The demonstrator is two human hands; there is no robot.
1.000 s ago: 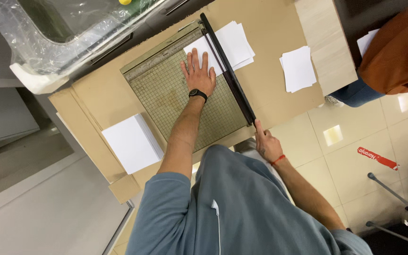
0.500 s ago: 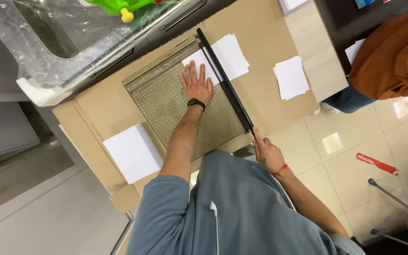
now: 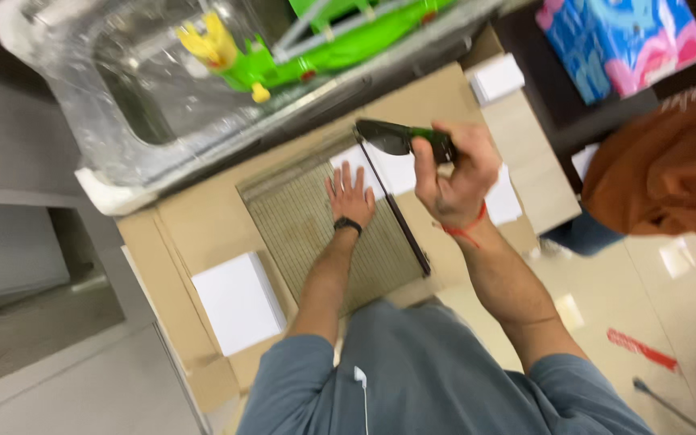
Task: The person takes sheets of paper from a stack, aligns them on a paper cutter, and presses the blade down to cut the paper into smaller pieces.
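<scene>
My left hand (image 3: 350, 196) lies flat, fingers spread, on the square gridded paper cutter (image 3: 316, 234). My right hand (image 3: 449, 173) closes its grip around the raised dark blade handle (image 3: 400, 138), which looks rigid and fairly heavy, best held at that end.

Glossy beige tiled floor (image 3: 686, 322), tan tabletop (image 3: 203, 234), grey wall (image 3: 10, 242)

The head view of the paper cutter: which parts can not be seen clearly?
- Paper sheet under the blade arm: partly covered by the left hand and right hand.
- Cutter handle: its end is hidden inside the right hand, and motion blurs it.
- Grid board: markings too blurred to read.
- White paper stack: sheet count too fine to tell.
</scene>
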